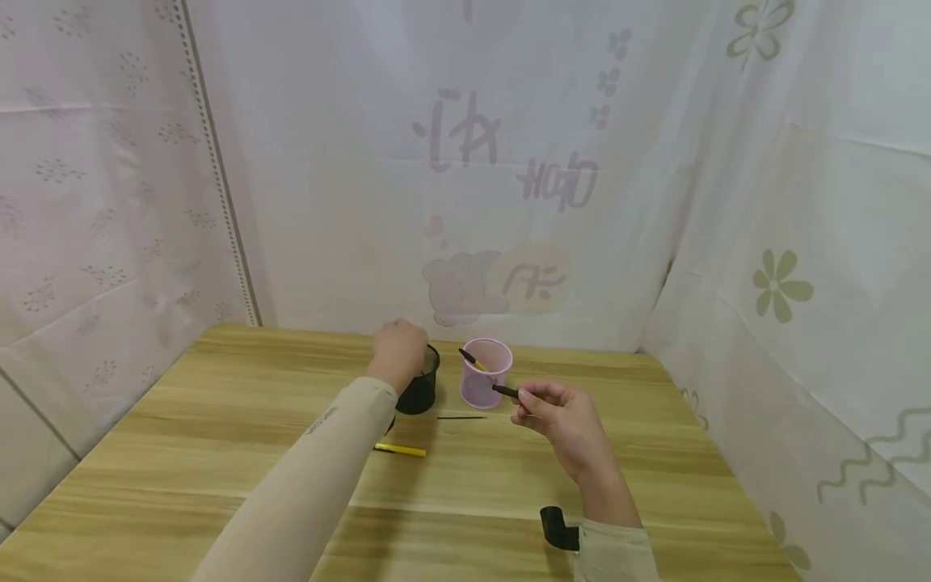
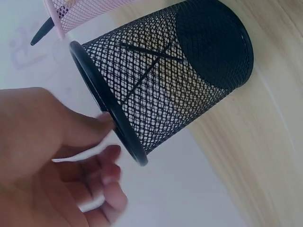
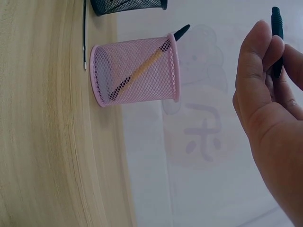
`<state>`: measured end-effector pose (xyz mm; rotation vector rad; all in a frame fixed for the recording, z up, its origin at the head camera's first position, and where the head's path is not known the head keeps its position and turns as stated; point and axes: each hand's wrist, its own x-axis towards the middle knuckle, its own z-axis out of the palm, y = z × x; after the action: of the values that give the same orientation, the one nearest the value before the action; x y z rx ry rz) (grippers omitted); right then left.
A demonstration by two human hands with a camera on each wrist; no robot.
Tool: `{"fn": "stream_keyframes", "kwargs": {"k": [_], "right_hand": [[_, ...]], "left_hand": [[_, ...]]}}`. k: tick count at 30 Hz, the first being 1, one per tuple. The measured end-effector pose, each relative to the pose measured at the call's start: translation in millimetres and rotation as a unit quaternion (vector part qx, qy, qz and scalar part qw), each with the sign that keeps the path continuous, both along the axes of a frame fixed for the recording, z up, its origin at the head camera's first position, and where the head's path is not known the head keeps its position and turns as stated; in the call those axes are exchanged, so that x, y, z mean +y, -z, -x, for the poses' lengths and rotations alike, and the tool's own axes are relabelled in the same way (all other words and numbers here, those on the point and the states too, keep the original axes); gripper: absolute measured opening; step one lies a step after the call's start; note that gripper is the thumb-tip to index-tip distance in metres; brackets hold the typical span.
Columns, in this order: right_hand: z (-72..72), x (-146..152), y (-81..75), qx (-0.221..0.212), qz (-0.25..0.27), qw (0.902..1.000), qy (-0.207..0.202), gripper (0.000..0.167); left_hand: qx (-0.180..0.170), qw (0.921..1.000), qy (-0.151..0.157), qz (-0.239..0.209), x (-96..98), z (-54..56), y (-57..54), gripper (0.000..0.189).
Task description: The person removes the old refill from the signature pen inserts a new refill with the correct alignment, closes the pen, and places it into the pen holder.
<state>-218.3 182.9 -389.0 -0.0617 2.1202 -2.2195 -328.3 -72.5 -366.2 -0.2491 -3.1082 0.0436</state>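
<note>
My left hand (image 1: 398, 353) is at the top of a black mesh pen holder (image 1: 418, 396). In the left wrist view its thumb overlaps the rim, and the other fingers are loosely bent with nothing showing between them. Two thin dark sticks (image 2: 144, 81) cross inside that holder. To the right, my right hand (image 1: 570, 428) pinches a short black pen piece (image 3: 277, 21), ribbed along one end, between thumb and fingers. It is held in front of a pink mesh pen holder (image 1: 482, 394), where a yellow pen (image 3: 147, 63) with black ends leans against the rim.
A thin dark refill-like rod (image 1: 461, 418) lies before the holders. Nearer, a yellow pen barrel (image 1: 406, 450) lies on the wooden table (image 1: 465, 493), partly hidden by the left sleeve (image 1: 313, 477). A black angled piece (image 1: 558, 531) sits at the right cuff. Patterned curtains (image 1: 349, 162) surround the table.
</note>
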Motion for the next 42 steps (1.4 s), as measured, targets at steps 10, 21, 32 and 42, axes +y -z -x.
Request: {"fn": "stream_keyframes", "kwargs": {"k": [10,21,32,42], "right_hand": [[-0.2,-1.6,1.5,0.001,-0.001,1.0000,0.001,0.020],[1.5,-2.6,1.2,0.002,0.001,1.0000,-0.005,0.019],[0.6,-3.8,-0.5,0.001,-0.006,1.0000,-0.003,0.021],[-0.9,-5.5,-2.7,-0.006,-0.006,1.0000,-0.003,0.023]], "left_hand": [[-0.014,0.9858,0.030,-0.165,-4.0,12.7,1.2,0.013],[-0.048,0.9665,0.013,-0.252,-13.5,17.6,7.4,0.031],[-0.031,0.9189,-0.006,-0.393,-38.5,7.0,-7.1,0.024],[-0.013,0.8299,-0.017,-0.557,-65.4,-18.6,-19.8,0.023]]}}
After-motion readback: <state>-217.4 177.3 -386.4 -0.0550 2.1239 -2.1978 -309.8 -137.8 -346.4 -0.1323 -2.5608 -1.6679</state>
